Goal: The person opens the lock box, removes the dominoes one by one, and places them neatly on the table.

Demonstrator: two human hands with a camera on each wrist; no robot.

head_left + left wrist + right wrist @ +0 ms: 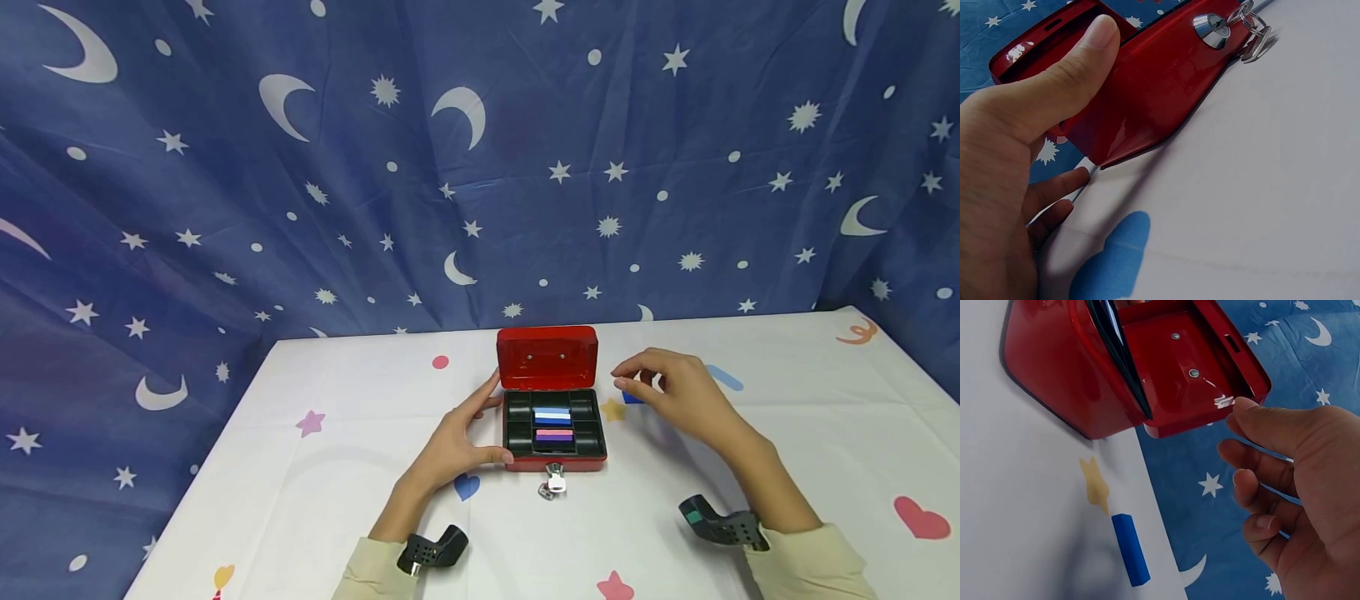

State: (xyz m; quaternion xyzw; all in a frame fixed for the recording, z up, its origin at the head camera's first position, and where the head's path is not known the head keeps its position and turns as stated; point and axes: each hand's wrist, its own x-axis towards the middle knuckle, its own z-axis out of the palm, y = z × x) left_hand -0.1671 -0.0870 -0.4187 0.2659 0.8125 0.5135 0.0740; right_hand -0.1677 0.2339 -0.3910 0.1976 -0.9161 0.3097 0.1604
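A red cash box (555, 463) stands with its lid (547, 358) raised. Its black tray (518, 407) has several compartments. Light blue, white and darker blue bars (552, 415) lie in the back middle compartment, pink and purple bars (555, 435) in the front middle one. My left hand (453, 446) rests along the box's left side, thumb (1079, 69) at the front left corner, index finger reaching up beside the lid. Right of the box, my right hand (678, 392) hovers with loosely bent fingers and holds nothing. Below it a blue bar (1130, 550) lies on the cloth.
Keys on a ring (552, 483) hang from the lock (1212, 30) on the box's front. The white tablecloth (337, 500) carries printed stars, hearts and dots. A blue curtain (337, 208) with moons and stars hangs behind the table's back edge.
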